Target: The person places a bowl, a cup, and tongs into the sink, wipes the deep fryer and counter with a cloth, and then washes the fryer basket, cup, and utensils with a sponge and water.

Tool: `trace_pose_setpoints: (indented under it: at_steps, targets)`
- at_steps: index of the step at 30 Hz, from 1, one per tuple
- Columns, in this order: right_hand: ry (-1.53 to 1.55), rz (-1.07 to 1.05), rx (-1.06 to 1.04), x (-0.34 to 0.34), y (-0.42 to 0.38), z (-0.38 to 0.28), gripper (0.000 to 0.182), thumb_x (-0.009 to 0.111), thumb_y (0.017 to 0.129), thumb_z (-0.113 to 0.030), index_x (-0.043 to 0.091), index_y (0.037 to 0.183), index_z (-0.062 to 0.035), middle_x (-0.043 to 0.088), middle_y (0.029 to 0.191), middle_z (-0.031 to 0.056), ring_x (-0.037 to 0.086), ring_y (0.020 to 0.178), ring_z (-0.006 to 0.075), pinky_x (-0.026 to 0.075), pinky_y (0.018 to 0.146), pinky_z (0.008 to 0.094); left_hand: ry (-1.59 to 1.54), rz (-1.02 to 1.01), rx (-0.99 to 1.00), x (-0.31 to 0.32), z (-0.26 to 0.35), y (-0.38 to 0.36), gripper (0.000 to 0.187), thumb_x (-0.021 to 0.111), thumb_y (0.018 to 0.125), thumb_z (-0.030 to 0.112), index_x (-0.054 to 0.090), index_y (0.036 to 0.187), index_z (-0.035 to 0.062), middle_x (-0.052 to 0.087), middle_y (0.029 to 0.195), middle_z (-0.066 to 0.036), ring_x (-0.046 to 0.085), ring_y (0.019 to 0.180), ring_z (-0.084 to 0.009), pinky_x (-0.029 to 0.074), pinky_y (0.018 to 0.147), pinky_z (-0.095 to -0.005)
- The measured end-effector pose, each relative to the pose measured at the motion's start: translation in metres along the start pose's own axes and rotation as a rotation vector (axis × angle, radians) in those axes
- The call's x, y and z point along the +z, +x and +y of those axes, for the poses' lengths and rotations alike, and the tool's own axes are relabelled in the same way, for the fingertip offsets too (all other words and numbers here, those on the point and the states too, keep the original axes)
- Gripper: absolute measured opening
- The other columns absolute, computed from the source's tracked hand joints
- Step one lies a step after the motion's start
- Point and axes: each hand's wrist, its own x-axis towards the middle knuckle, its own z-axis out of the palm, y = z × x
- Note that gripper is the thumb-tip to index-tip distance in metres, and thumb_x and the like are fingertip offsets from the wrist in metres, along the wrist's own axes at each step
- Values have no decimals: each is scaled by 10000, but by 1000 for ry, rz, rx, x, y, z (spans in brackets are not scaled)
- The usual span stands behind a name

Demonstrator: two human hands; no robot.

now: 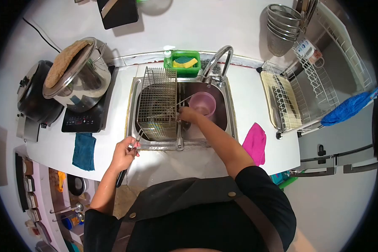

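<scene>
A rectangular wire fryer basket (157,111) lies tilted over the left side of the steel sink (232,113). My left hand (126,153) is closed around its long handle, whose black end (121,178) sticks out below my wrist. At the basket's right side, my right hand (189,114) reaches into the sink with its fingers curled closed. What those fingers hold, if anything, is hidden. Just right of that hand, inside the sink, sits a pink plastic tub (202,104). A long metal piece (179,140) rests by the sink's front rim, below my right hand.
Behind the sink stand a curved faucet (227,56) and a green tray (189,72) with a sponge (185,62). A large steel pot (82,86) is on an induction cooker (85,121) at left. Pink cloth (254,143) and a dish rack (290,94) are right.
</scene>
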Motion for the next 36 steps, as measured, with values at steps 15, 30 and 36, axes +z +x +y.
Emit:
trace_pose_setpoints:
  at_steps: [15, 30, 36]
  targets:
    - [817, 114, -197, -37, -46, -1, 470, 491, 808, -470, 565, 1023, -59, 588, 972, 70, 518, 875, 116, 437, 704, 290, -301, -68, 1, -2, 6, 6, 189, 402, 711, -119, 480, 816, 18, 514, 771, -43, 528, 606, -110, 401, 503, -210]
    - [-936, 612, -462, -136, 124, -93, 182, 619, 646, -271, 655, 736, -117, 603, 746, 123, 580, 715, 288, 456, 644, 376, -673, -79, -175, 13, 8, -19, 181, 437, 749, -82, 406, 805, 87, 497, 1165, -154, 583, 617, -163, 440, 513, -233]
    - [-776, 728, -315, -142, 155, -89, 140, 600, 665, -157, 645, 793, -125, 611, 784, 138, 587, 780, 290, 464, 702, 371, -620, -11, -152, 24, 7, -17, 273, 387, 728, -118, 394, 921, 74, 483, 1181, -105, 541, 650, -123, 428, 566, -217]
